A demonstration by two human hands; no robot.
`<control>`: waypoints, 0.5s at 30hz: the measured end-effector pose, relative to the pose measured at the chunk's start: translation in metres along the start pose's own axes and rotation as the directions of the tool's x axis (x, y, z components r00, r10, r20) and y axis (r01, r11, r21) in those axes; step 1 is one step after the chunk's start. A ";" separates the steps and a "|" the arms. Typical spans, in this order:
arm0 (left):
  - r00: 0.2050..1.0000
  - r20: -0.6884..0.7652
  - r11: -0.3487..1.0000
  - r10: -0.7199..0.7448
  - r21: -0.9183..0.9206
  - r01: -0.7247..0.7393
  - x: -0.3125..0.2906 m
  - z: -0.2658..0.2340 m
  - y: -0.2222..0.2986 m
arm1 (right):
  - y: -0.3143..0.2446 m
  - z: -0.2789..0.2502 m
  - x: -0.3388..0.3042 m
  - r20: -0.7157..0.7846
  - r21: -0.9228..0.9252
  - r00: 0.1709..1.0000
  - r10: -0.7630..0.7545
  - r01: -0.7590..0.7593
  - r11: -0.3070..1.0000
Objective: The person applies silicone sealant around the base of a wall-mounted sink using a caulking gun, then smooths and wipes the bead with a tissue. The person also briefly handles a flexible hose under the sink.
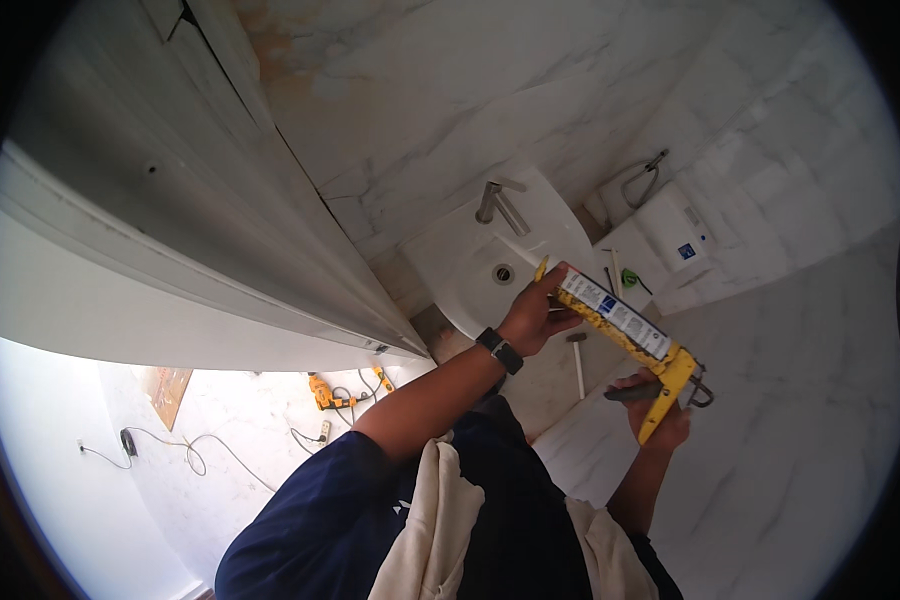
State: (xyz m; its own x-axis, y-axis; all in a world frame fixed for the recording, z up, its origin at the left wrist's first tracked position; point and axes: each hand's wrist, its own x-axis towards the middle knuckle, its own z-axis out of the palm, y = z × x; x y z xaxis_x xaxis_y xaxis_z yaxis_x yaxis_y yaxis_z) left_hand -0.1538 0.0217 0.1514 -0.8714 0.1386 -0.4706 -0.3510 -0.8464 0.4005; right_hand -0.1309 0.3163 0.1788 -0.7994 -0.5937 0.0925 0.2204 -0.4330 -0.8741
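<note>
A yellow caulking gun [678, 372] with a white-and-blue labelled sealant cartridge [630, 322] in it is held up between my two hands, over the floor by the washbasin. My left hand [538, 315] is closed around its front end, with a small yellow tip [541, 268] showing past the fingers. At the rear, my right hand [660, 410] grips the handle by the dark trigger [630, 393]; some of its fingers are hidden behind the gun. Beyond my left hand is the white washbasin [460, 285] with a metal faucet [500, 206].
A hammer [578, 365] lies on the floor below the gun. Right of the basin are a white toilet [670, 235], a green tape measure [630, 278] and a sprayer hose [642, 182]. A door [170, 290] stands at the left; past it lie a yellow power tool [322, 392] and cables [198, 445].
</note>
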 end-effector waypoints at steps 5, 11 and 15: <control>0.968 0.250 0.997 0.020 -0.083 0.001 0.009 0.070 -0.006 | -0.063 0.013 -0.005 0.148 0.165 0.974 -0.169 0.144 0.976; 0.904 0.427 0.996 -0.006 -0.074 0.042 0.047 0.098 -0.005 | -0.078 0.006 -0.009 0.135 -0.104 0.950 -0.281 0.295 0.950; 0.822 0.569 0.994 0.036 -0.109 0.032 0.080 0.105 -0.003 | -0.094 -0.018 0.016 0.026 0.226 0.999 -0.034 0.027 0.974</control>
State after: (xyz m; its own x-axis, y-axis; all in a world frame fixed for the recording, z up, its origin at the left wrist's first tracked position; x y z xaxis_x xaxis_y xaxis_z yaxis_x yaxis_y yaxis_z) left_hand -0.2586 0.0897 0.1948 -0.9235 0.3762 0.0750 -0.3394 -0.8923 0.2975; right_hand -0.1750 0.3596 0.2534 -0.7918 -0.5959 0.1339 0.3197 -0.5911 -0.7406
